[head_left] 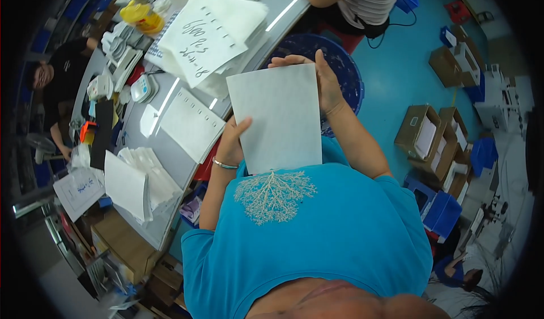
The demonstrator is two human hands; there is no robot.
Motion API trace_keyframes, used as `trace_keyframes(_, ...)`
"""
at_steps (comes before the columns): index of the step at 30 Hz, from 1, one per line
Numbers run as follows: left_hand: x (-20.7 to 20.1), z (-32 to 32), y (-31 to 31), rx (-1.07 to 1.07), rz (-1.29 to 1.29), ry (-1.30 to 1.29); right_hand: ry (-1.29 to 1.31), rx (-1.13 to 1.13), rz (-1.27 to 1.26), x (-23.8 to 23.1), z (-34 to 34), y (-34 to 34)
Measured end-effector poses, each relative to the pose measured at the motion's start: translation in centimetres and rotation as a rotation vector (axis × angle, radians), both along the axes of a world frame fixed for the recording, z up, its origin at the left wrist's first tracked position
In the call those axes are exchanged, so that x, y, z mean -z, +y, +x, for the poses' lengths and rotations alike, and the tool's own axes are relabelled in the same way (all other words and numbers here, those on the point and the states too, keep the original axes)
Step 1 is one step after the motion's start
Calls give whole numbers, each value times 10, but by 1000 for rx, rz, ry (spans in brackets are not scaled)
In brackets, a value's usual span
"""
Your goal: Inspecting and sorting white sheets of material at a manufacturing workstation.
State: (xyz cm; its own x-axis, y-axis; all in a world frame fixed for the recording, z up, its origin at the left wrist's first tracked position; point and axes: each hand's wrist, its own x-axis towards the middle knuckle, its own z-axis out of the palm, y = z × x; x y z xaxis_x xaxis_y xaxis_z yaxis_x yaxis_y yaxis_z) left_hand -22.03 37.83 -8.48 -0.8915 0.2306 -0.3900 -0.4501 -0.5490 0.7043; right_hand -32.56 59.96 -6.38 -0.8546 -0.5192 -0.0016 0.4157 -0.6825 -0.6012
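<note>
A blank white sheet [277, 120] is held up in front of my blue shirt; whether more sheets lie behind it I cannot tell. My left hand [230, 143] grips its left edge, thumb on the front face and fingers hidden behind. At the upper right corner, my right hand [326, 86] is cupped against the sheet, its fingers showing past the top edge and the thumb along the right side. On the table to the left lies a white sheet with a row of small slots [192, 125]. Beyond it sits a pile of white sheets with handwriting [207, 38].
The grey table [127, 140] also bears a yellow container [141, 17], a small white device [144, 88] and more white sheets [126, 186]. A blue tub [354, 72] stands beyond my right hand. Cardboard boxes [418, 129] rest on the right. Other people [362, 1] sit nearby.
</note>
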Motion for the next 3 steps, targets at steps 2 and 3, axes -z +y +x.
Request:
trace_keyframes(2,-5,-19,11,16,29,-1,-55,46,-21,-8,9,8)
trace_keyframes(3,-10,-25,17,71,-35,0,21,73,36,-6,12,12)
